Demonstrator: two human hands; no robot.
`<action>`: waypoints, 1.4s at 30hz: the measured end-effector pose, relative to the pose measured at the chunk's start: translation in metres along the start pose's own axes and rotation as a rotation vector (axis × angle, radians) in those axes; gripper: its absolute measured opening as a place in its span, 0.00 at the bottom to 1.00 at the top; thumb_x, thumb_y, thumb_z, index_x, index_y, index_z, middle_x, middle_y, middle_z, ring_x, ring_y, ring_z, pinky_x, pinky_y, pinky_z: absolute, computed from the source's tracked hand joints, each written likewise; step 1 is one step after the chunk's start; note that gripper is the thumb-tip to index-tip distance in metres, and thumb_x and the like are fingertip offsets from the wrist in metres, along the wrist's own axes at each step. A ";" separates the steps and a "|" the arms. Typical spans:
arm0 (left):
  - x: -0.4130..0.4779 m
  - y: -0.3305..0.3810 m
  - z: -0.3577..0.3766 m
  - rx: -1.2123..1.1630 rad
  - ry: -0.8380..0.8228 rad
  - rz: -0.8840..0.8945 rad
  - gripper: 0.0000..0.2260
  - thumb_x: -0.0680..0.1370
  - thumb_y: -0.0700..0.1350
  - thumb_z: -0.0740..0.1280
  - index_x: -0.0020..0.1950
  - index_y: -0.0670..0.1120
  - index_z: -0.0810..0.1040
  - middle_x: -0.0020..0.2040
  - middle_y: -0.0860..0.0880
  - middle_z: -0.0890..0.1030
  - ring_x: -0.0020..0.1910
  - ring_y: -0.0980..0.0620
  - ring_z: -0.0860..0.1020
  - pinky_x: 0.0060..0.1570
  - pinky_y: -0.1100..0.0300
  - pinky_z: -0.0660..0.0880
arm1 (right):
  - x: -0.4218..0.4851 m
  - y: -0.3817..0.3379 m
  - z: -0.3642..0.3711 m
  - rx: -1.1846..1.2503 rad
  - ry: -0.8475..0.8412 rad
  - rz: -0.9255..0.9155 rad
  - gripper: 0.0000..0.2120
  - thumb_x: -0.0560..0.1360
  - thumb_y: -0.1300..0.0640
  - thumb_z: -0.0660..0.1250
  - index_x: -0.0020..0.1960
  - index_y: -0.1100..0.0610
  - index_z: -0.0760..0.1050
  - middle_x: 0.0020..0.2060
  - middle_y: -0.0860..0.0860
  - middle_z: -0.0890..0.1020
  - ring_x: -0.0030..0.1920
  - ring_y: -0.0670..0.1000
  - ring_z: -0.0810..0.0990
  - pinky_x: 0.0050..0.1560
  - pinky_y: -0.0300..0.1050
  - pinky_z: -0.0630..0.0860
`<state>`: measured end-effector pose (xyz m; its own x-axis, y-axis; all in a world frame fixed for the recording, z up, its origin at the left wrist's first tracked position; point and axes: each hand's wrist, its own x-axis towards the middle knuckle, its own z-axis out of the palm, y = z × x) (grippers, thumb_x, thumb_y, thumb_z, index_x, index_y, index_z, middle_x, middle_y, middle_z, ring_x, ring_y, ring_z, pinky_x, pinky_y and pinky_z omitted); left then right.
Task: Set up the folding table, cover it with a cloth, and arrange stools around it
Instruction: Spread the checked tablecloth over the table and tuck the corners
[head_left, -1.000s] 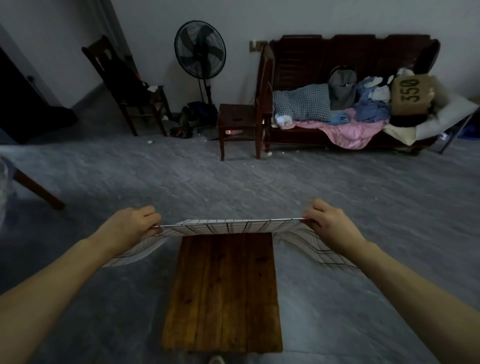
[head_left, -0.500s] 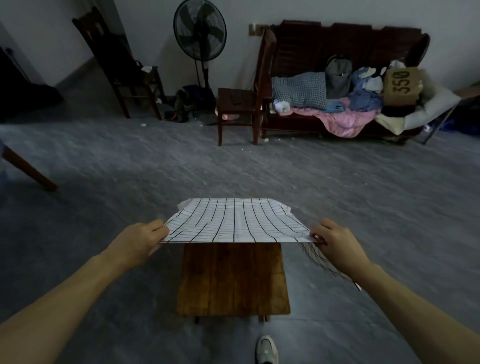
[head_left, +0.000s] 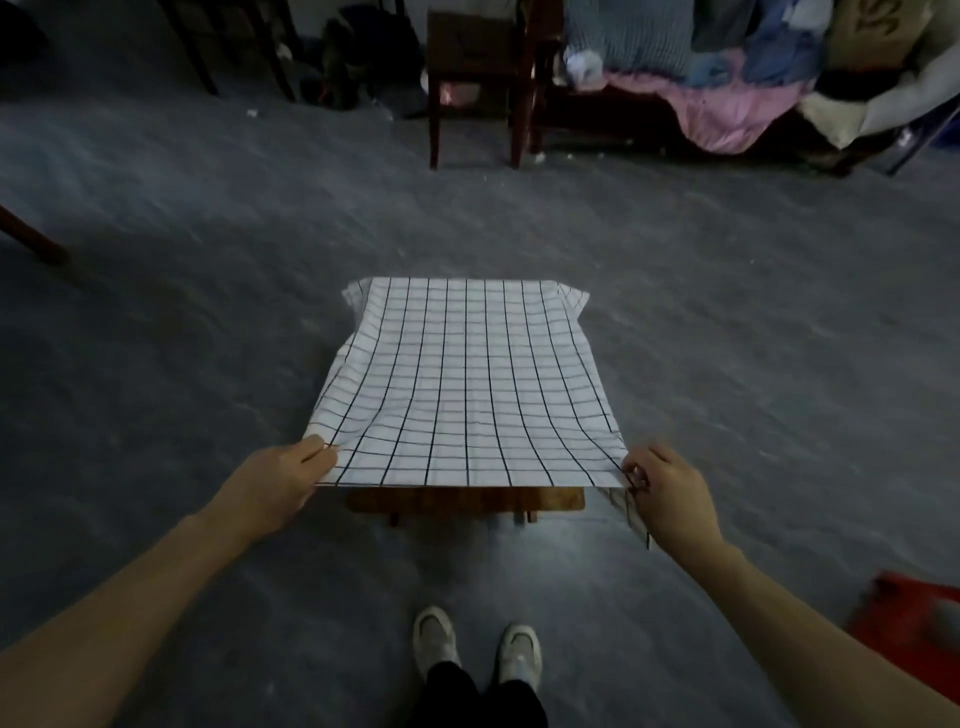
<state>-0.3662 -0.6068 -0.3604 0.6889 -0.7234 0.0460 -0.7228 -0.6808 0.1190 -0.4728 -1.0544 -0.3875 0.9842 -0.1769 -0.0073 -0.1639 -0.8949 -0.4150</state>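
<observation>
A white cloth with a black grid (head_left: 467, 384) lies spread over the low wooden folding table (head_left: 467, 500), of which only the near edge shows under the hem. My left hand (head_left: 283, 475) pinches the cloth's near left corner. My right hand (head_left: 667, 491) grips the near right corner, and a strip of cloth hangs down beside it. The far edge of the cloth droops over the table's far side. A dark wooden stool (head_left: 475, 78) stands at the back, in front of the sofa.
A wooden sofa (head_left: 727, 98) piled with clothes and bedding runs along the back right. A dark chair (head_left: 234, 47) stands at the back left, and a wooden leg (head_left: 31, 239) juts in at the left edge. Something red (head_left: 914, 629) lies at the lower right. My two shoes (head_left: 475, 649) stand just before the table.
The cloth, held up taut by both hands above the bare tabletop, has been flung forward and lowered until it covers the table. My view has tilted down.
</observation>
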 end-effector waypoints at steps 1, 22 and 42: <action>-0.004 0.003 0.013 0.007 -0.007 0.000 0.21 0.51 0.28 0.79 0.38 0.40 0.78 0.34 0.43 0.77 0.21 0.43 0.72 0.17 0.59 0.68 | -0.005 0.006 0.011 0.013 -0.011 -0.002 0.07 0.66 0.67 0.73 0.41 0.59 0.78 0.39 0.54 0.77 0.34 0.59 0.77 0.31 0.50 0.75; -0.042 0.061 0.195 -0.148 -0.048 -0.188 0.09 0.65 0.32 0.65 0.39 0.45 0.73 0.34 0.46 0.74 0.24 0.44 0.72 0.23 0.60 0.63 | -0.066 0.111 0.140 -0.147 -0.147 0.194 0.19 0.57 0.77 0.65 0.42 0.58 0.74 0.40 0.52 0.75 0.39 0.59 0.75 0.31 0.45 0.67; -0.096 0.043 0.269 -0.191 -0.389 -0.475 0.19 0.60 0.31 0.77 0.44 0.48 0.76 0.38 0.53 0.75 0.33 0.55 0.72 0.32 0.64 0.67 | -0.084 0.102 0.234 -0.106 -0.580 0.188 0.08 0.71 0.56 0.71 0.48 0.51 0.75 0.48 0.47 0.73 0.49 0.53 0.76 0.40 0.44 0.72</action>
<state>-0.4780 -0.5974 -0.6262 0.8353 -0.3614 -0.4144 -0.2964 -0.9307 0.2143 -0.5566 -1.0344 -0.6423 0.8091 -0.1112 -0.5771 -0.3150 -0.9111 -0.2660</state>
